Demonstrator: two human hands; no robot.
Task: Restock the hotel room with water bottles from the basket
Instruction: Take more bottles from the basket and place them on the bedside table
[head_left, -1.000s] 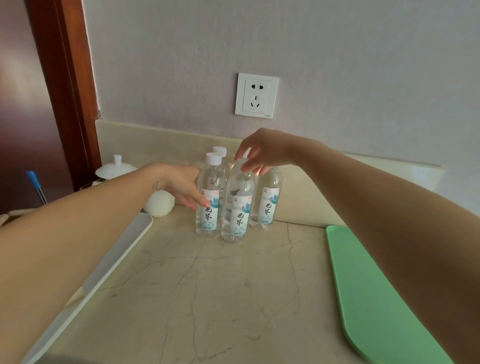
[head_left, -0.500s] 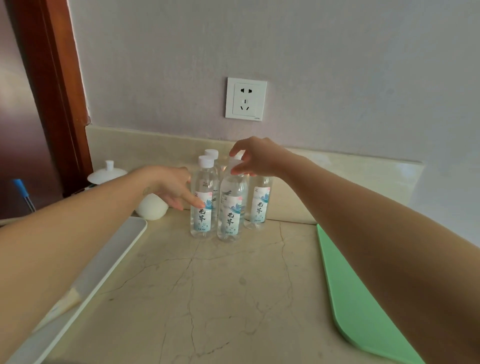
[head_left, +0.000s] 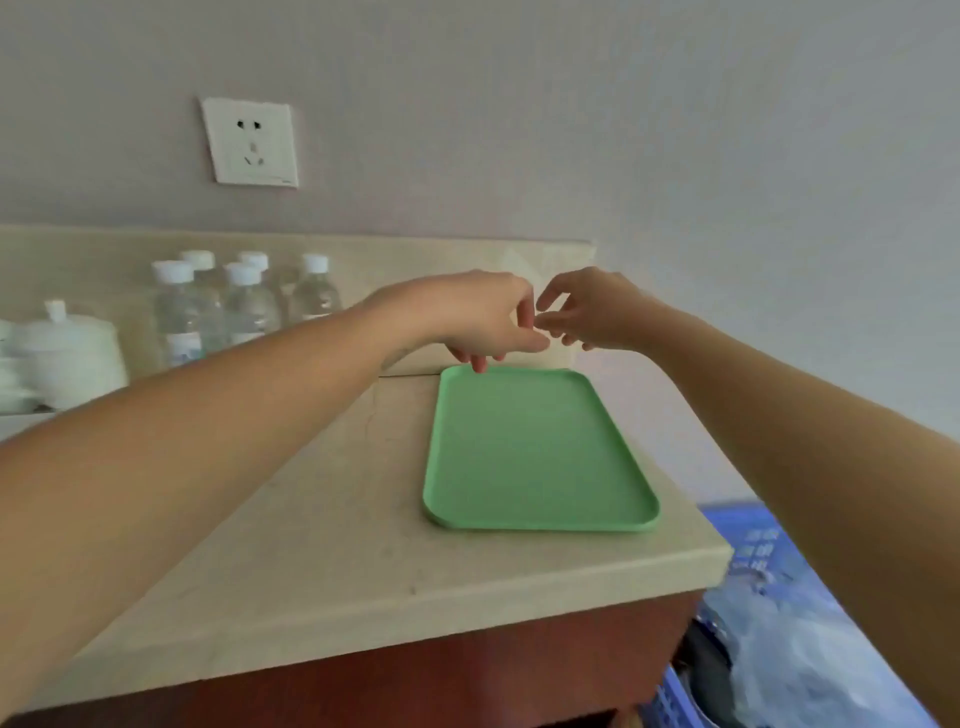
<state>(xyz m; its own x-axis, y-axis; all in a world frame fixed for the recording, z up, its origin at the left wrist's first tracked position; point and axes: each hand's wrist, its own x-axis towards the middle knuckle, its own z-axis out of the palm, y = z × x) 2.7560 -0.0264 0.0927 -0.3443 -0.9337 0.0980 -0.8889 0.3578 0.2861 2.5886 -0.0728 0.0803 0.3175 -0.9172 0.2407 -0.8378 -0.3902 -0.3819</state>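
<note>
Both hands have left the water bottles (head_left: 249, 312), now middle left, and swung right. The counter (head_left: 311, 519) carries a green tray (head_left: 535, 452) mid-frame; the blue basket (head_left: 753, 545) sits lower right. Left hand (head_left: 483, 322) and right hand (head_left: 592, 312) hover over the tray's far end, loosely curled, empty, fingertips nearly touching. I'd reach for the basket next, gripping each bottle round its body.

You have five water bottles (head_left: 314, 296), one green tray (head_left: 535, 457), one white lidded pot (head_left: 67, 348), one wall socket (head_left: 252, 143) and one blue basket (head_left: 750, 527).
</note>
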